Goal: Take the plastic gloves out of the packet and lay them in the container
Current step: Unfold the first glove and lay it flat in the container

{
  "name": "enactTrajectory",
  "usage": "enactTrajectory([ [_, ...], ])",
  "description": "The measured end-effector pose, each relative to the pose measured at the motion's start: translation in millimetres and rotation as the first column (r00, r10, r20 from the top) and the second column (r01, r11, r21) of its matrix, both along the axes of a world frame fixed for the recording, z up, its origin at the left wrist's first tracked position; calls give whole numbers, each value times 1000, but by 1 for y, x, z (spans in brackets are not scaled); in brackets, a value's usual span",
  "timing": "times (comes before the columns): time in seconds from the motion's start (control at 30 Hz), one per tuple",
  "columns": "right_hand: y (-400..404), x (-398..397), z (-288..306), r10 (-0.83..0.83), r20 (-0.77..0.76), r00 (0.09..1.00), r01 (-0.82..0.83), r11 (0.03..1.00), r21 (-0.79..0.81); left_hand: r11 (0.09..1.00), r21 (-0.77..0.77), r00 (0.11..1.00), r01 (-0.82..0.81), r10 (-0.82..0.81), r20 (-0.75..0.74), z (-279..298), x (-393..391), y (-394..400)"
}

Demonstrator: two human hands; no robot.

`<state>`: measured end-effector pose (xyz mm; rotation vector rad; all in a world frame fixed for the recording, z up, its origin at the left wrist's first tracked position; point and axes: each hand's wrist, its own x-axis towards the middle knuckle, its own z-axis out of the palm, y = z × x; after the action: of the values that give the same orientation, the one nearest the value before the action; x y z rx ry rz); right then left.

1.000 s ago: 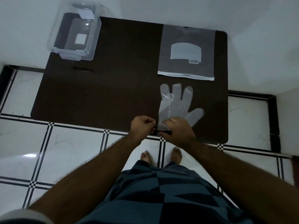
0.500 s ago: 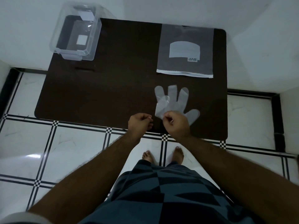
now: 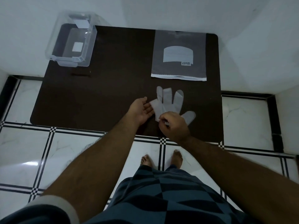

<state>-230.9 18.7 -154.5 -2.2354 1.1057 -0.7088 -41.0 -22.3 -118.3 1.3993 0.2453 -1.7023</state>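
A thin see-through plastic glove (image 3: 171, 103) lies on the dark table (image 3: 113, 88) near its front edge, fingers pointing away from me. My right hand (image 3: 174, 125) pinches the glove's cuff. My left hand (image 3: 142, 110) is open, palm up, its fingers touching the glove's folded left edge. The grey glove packet (image 3: 178, 55) lies flat at the back right of the table. The clear plastic container (image 3: 72, 41) stands at the back left corner, with only a white label visible inside.
White walls stand behind and to the right of the table. The floor below is white tile with black lines, and my bare feet (image 3: 161, 158) stand just before the table's front edge.
My left hand has opened and moved forward to the glove's left edge. My right hand has lifted the cuff and shifted right. The glove's left side is now folded.
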Motion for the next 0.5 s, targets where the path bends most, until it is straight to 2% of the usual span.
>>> enactTrajectory([
  [0.13, -2, -4, -1, 23, -32, 999, -23, 1000, 3, 990, -73, 988, -117, 123, 88, -5, 13, -7],
  [0.2, -3, -5, -5, 46, -46, 998, -46, 999, 14, 987, -110, 953, -118, 143, 266, -4, 14, -4],
  [0.27, -5, -4, -8, 67, -56, 996, -64, 996, 54, 994, -109, 817, -22, 81, 571, -6, 11, 7],
  [0.33, -8, -3, -11, 73, -63, 995, -64, 990, 127, 989, -94, 636, 116, -1, 772, -11, 8, 23],
  [0.43, -8, -1, -12, 73, -53, 996, -60, 975, 215, 945, 15, 461, 327, -173, 870, -19, 3, 48],
  [0.5, -6, 1, -13, 37, -34, 999, -26, 963, 267, 911, 88, 412, 402, -267, 871, -26, 2, 62],
])
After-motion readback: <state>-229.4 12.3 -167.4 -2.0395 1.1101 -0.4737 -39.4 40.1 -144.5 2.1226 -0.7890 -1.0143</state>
